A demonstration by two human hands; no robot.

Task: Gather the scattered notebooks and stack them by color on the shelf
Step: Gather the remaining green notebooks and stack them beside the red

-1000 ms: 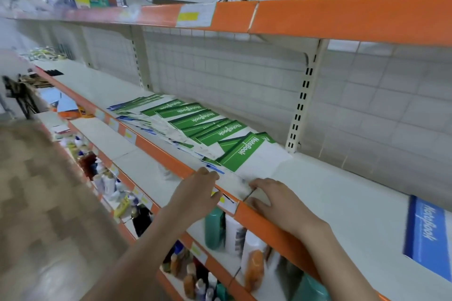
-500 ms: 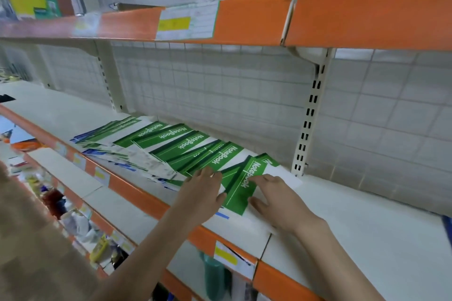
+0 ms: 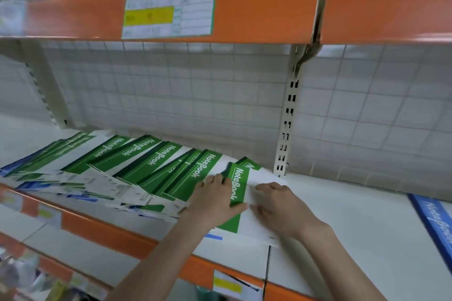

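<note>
Several green-and-white notebooks (image 3: 151, 161) lie fanned out and overlapping along the white shelf (image 3: 354, 234), with blue ones showing underneath at the left. My left hand (image 3: 215, 200) lies flat on the nearest green notebook (image 3: 241, 183), fingers straight, thumb across its green band. My right hand (image 3: 276, 205) presses on the white part of the same notebook, fingers a little bent. A blue notebook (image 3: 437, 225) lies apart at the far right edge of the shelf.
The orange-fronted upper shelf (image 3: 256, 10) with a price label (image 3: 168, 10) hangs close overhead. A slotted upright (image 3: 288, 127) stands at the back behind the notebooks. A lower shelf with bottles (image 3: 29, 276) sits below left. Bare shelf surface lies between my hands and the blue notebook.
My view has moved closer and up toward the shelf. Both hands slid from the shelf's front edge onto the nearest green notebook and now rest on it.
</note>
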